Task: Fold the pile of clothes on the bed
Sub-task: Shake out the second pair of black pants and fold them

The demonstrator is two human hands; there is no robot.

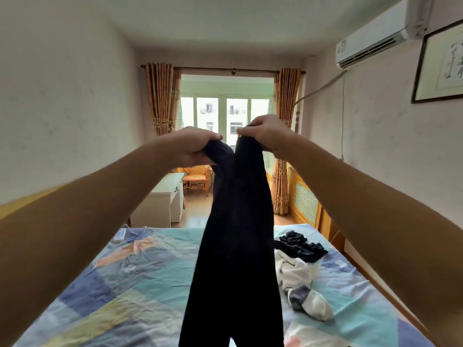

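Observation:
A long dark navy garment (pixel 238 234) hangs straight down in front of me, held up high over the bed (pixel 125 284). My left hand (pixel 194 146) grips its bunched top edge on the left. My right hand (pixel 265 132) pinches the top edge on the right, close beside the left hand. The garment's lower end runs out of view at the bottom. On the bed to the right lie a crumpled black garment (pixel 300 245), a white garment (pixel 294 270) and a white and grey piece (pixel 309 303).
The bed has a blue, teal and yellow patchwork sheet. Beyond it stand a white desk (pixel 165 199), a wicker chair (pixel 196 179) and a curtained window (pixel 225 113). A wooden radiator cover (pixel 304 202) lines the right wall.

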